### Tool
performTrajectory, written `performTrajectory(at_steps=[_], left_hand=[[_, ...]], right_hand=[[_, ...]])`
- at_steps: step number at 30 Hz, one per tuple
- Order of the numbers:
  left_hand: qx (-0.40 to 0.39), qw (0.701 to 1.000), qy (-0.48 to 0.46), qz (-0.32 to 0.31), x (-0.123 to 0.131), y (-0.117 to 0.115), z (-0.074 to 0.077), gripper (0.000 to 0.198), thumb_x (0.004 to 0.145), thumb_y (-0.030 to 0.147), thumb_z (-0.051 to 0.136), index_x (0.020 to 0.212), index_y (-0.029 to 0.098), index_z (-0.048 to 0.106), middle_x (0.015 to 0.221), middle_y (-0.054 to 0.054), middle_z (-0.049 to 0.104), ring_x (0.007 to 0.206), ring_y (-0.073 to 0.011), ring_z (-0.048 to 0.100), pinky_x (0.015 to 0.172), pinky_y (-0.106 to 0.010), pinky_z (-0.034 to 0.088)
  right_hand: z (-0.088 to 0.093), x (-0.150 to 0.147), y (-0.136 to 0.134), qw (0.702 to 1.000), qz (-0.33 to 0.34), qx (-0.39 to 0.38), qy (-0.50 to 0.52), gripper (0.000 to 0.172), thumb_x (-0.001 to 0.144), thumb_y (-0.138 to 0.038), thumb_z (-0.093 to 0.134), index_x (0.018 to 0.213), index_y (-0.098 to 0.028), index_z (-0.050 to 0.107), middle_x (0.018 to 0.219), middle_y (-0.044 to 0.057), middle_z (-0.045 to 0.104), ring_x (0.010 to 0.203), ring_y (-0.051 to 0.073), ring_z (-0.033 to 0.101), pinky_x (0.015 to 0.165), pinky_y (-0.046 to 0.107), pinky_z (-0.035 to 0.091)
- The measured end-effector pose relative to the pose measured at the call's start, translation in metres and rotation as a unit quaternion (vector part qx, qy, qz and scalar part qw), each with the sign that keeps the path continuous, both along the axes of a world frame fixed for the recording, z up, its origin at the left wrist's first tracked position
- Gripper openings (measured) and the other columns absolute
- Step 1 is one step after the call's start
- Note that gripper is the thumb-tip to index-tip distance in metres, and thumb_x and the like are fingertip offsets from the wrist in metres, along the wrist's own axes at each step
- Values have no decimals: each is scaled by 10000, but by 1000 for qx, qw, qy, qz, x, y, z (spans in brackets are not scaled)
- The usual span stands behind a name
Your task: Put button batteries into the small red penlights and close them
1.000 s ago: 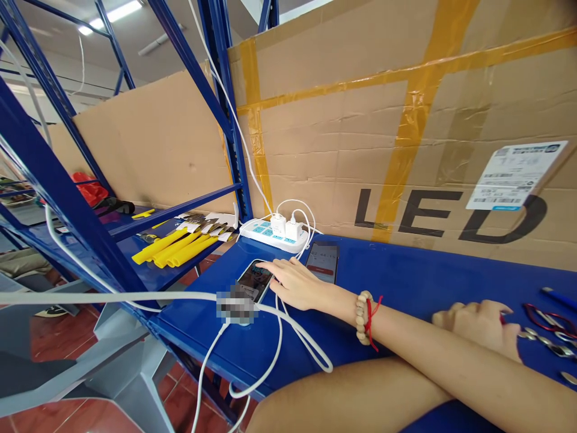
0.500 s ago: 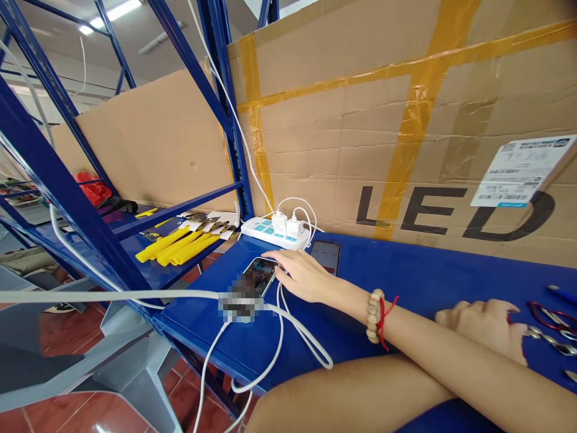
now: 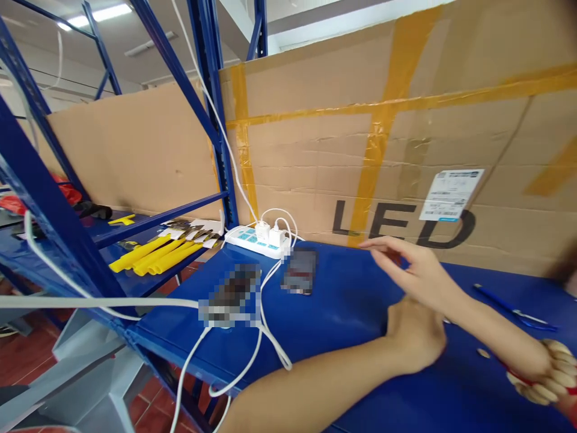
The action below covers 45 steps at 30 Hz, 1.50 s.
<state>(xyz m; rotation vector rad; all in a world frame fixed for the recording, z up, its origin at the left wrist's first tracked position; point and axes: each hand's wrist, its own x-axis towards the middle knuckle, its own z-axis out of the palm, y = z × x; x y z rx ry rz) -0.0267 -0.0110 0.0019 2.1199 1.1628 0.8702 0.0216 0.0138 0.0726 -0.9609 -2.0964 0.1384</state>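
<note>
Blue steel racking frames the place, its blue shelf deck backed by a large cardboard sheet crossed with yellow tape, lettered "LED" and carrying a white label. A plainer cardboard panel backs the neighbouring bay on the left. Below lie red floor tiles and a grey plastic seat; a fluorescent tube glows on the ceiling.

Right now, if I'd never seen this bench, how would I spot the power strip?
Find the big cardboard box printed LED at the back of the blue shelf. At the box's left end, beside the blue rack post, lies the power strip. Unlike the two dark phones in front of it, it is long and white, with two white chargers plugged in.
</note>
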Motion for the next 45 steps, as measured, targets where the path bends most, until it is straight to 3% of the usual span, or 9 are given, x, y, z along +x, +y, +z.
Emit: performTrajectory(at_steps=[1, 5, 8, 11, 19, 27, 33, 39, 45], left_hand=[[16, 999, -11, 29, 1, 1, -1, 256, 848, 194, 398, 1038, 161, 566, 1027, -79, 628, 941, -233, 579, 814, -347, 464], [50, 994, -88, 41, 7, 3, -5, 175, 858, 224, 436, 975, 246, 565, 963, 19, 641, 891, -150, 583, 780, -247, 451], [51, 993, -100, 47, 10, 5, -7, 109, 827, 234, 494, 900, 248, 574, 872, 37, 633, 754, -124, 572, 687, -216, 437], [54, 992, -98, 52, 13, 5, -8, 86, 805, 257, 528, 879, 248, 571, 823, 45, 613, 674, -107, 539, 623, -203, 412], [52, 990, -109, 76, 19, 3, -10, 155, 861, 321, 429, 875, 227, 552, 835, 20, 610, 693, -116, 537, 626, -216, 408], [41, 990, -95, 92, 18, -3, -5, 168, 867, 290, 399, 918, 230, 548, 926, 9, 625, 839, -147, 568, 743, -251, 447], [44, 996, -63, 52, 14, -5, -4, 209, 868, 306, 382, 952, 233, 558, 947, -5, 628, 899, -179, 576, 792, -295, 461], [20, 997, -68, 33, 12, -6, -2, 228, 861, 308, 383, 981, 220, 557, 1002, -25, 630, 958, -214, 577, 834, -344, 461], [3, 997, -71, 21, 8, -8, 1, 255, 865, 320, 366, 992, 218, 563, 1016, -37, 631, 982, -234, 570, 853, -375, 457]], right_hand=[[-1, 22, 2, 1000, -19, -18, 12, 249, 840, -345, 445, 980, -204, 595, 666, 18, 566, 567, 136, 481, 545, 268, 403], [-7, 100, 6, 989, -41, -142, 10, 351, 801, -477, 472, 895, -165, 604, 663, 42, 589, 571, 142, 518, 533, 263, 419], [-13, 138, 6, 947, -53, -310, -60, 379, 693, -508, 596, 797, -143, 614, 546, 4, 550, 441, 102, 482, 425, 221, 395], [-18, 158, 5, 899, -37, -422, -108, 375, 622, -483, 671, 746, -132, 624, 579, 19, 594, 444, 99, 524, 376, 177, 374], [-23, 165, 2, 832, -13, -538, -135, 434, 532, -421, 742, 839, -127, 655, 719, 58, 678, 565, 133, 626, 425, 149, 438], [-31, 156, -2, 831, -12, -534, -156, 312, 572, -313, 665, 820, -124, 675, 746, 93, 692, 575, 159, 633, 428, 167, 442], [-38, 151, -3, 832, -16, -537, -140, 302, 544, -314, 645, 781, -135, 699, 753, 109, 682, 611, 170, 625, 444, 186, 452], [-53, 156, 3, 836, -60, -532, -119, 242, 508, -320, 649, 700, -179, 685, 679, 87, 642, 544, 151, 586, 426, 214, 435], [-61, 166, 6, 866, -138, -464, -125, 193, 500, -361, 667, 634, -224, 655, 605, 45, 553, 421, 129, 536, 363, 242, 355]])
